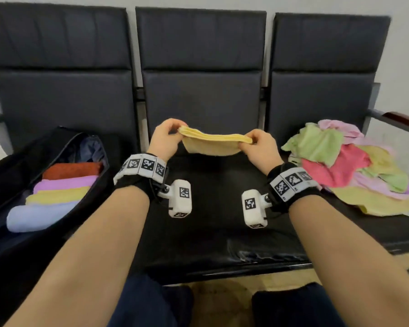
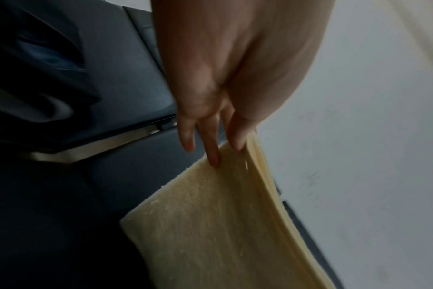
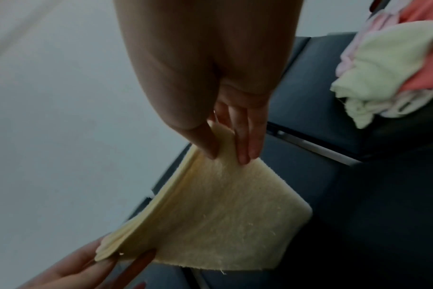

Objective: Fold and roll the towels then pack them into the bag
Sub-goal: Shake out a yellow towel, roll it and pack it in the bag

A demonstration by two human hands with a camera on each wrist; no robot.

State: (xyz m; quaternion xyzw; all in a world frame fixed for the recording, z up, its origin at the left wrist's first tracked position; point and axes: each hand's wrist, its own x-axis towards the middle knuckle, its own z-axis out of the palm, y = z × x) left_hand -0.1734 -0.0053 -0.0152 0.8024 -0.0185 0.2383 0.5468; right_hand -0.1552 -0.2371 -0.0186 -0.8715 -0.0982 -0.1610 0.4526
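A folded pale yellow towel point(image 1: 210, 144) hangs in the air above the middle seat, stretched between both hands. My left hand point(image 1: 168, 135) pinches its left top corner, my right hand point(image 1: 257, 143) pinches the right one. In the left wrist view the fingers point(image 2: 214, 154) lie on the yellow towel point(image 2: 210, 224), thumb behind the layered edge. The right wrist view shows thumb and fingers point(image 3: 245, 154) pinching the towel point(image 3: 218, 224), with my left hand point(image 3: 82, 267) at the far corner. An open black bag point(image 1: 19, 161) on the left seat holds several rolled towels point(image 1: 57, 194).
A loose pile of green, pink, red and yellow towels point(image 1: 354, 161) covers the right seat; the same towel pile point(image 3: 388, 82) appears in the right wrist view. Black seat backs point(image 1: 201, 67) stand behind. A wooden armrest point(image 1: 401, 119) is at the far right.
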